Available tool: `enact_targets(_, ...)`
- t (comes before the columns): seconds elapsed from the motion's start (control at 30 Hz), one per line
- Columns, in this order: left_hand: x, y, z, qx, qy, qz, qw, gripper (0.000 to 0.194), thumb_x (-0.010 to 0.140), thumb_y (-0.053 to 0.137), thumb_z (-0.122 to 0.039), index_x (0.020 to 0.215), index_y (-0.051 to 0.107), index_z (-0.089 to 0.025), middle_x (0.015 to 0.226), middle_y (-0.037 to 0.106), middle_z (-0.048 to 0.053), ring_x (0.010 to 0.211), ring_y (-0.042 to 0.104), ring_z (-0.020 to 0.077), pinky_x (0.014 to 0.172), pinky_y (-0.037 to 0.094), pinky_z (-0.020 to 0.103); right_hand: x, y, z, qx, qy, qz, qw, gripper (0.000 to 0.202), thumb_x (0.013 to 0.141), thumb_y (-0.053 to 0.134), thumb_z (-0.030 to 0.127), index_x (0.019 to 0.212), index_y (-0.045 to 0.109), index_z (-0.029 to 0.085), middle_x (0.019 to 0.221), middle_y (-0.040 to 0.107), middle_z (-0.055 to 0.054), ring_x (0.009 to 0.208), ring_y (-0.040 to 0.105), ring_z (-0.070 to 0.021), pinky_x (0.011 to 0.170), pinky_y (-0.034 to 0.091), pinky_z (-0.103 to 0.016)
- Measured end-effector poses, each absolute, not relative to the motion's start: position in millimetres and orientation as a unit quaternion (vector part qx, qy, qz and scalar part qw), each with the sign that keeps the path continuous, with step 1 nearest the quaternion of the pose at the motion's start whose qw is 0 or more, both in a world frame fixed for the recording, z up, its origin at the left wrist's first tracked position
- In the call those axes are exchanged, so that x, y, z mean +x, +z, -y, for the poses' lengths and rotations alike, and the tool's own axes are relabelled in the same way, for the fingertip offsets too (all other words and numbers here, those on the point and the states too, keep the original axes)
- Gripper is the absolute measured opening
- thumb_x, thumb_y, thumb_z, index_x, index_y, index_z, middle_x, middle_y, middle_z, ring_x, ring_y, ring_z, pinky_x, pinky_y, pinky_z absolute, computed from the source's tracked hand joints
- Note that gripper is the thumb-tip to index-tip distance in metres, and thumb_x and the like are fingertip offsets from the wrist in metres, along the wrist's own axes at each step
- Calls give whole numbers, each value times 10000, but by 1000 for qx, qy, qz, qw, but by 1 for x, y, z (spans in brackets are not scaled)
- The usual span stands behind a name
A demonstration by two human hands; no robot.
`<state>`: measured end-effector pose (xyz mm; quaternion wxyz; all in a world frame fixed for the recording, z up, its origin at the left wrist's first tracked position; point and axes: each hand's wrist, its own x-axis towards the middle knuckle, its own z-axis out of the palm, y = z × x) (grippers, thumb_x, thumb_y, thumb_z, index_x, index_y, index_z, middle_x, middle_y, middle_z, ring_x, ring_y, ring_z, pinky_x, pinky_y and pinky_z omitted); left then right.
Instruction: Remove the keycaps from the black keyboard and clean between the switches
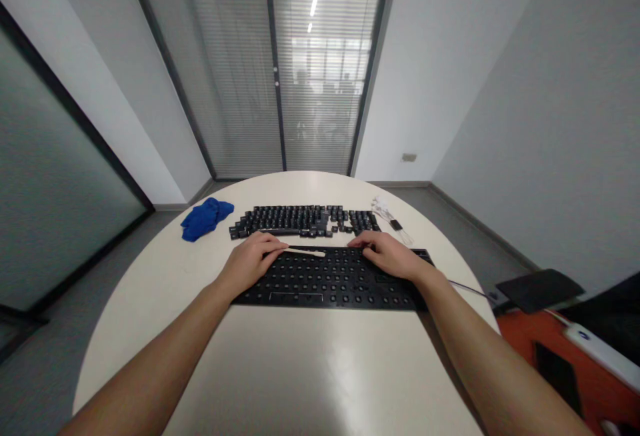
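Note:
A black keyboard base (320, 283) with its keycaps off lies across the table. My left hand (253, 259) rests over its left end, its fingers closed on a thin pale brush (306, 252) that points right along the base's top rows. Over the right part of the base is my right hand (387, 253), fingers bent and touching its upper edge; whether it holds anything is hidden. Behind the base, loose black keycaps (287, 217) are laid out in rows, with a gap and scattered caps toward the right.
A crumpled blue cloth (204, 219) is on the round white table (300, 363) at the back left. At the back right lie a clear item with a white cord and a small black piece (395, 225). A red seat (525, 336) holding a white power strip (603, 355) stands at the right.

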<state>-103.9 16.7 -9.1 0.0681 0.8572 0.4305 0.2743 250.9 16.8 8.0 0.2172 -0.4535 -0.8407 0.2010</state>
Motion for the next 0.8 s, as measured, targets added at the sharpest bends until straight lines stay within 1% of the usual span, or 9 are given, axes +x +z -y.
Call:
enact_targets(0.33, -102, -8, -14, 848, 263, -456, 58, 220, 974, 545, -318, 1061, 745, -285, 1061, 699, 18, 989, 600, 205, 884, 490, 344, 250, 8, -16, -454, 204, 840, 216, 405, 817, 497, 43, 1110, 716, 217, 1078, 724, -62, 1007, 661, -218, 938, 507, -391)
enact_targets(0.8, -100, -6, -13, 844, 262, -464, 53, 220, 976, 538, -293, 1056, 743, -279, 1058, 697, 17, 992, 598, 205, 891, 493, 355, 251, 7, -17, -454, 199, 841, 215, 398, 815, 495, 49, 1106, 713, 212, 1069, 723, -57, 1003, 658, -208, 938, 505, -383)
